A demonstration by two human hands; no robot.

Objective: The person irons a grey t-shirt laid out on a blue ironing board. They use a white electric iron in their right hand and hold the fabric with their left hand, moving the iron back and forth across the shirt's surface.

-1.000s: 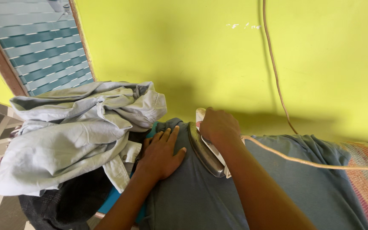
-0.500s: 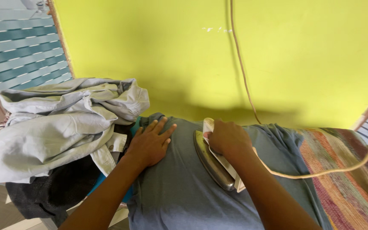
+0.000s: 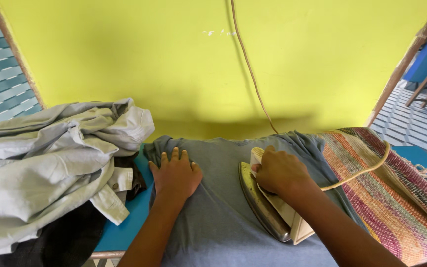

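Change: since a second ago the iron [image 3: 265, 207] has slid rightward along the grey-blue shirt [image 3: 223, 217], away from the left hand [image 3: 175, 174].
Right hand [image 3: 280, 170]: fingers wrapped tight round the iron's handle.
Left hand: lying flat and spread on the shirt near its collar end, grasping nothing.
Shirt: spread over the blue board [image 3: 124, 227], partly on the striped mat [image 3: 391, 198].
Count: one iron, one cord [image 3: 253, 79], two hands, one heap of pale clothes [image 3: 50, 163].

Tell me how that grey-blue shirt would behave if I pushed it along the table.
The grey-blue shirt looks thin and floppy: it would probably bunch rather than slide, as the creases near the left hand suggest. The right hand and iron pin it.
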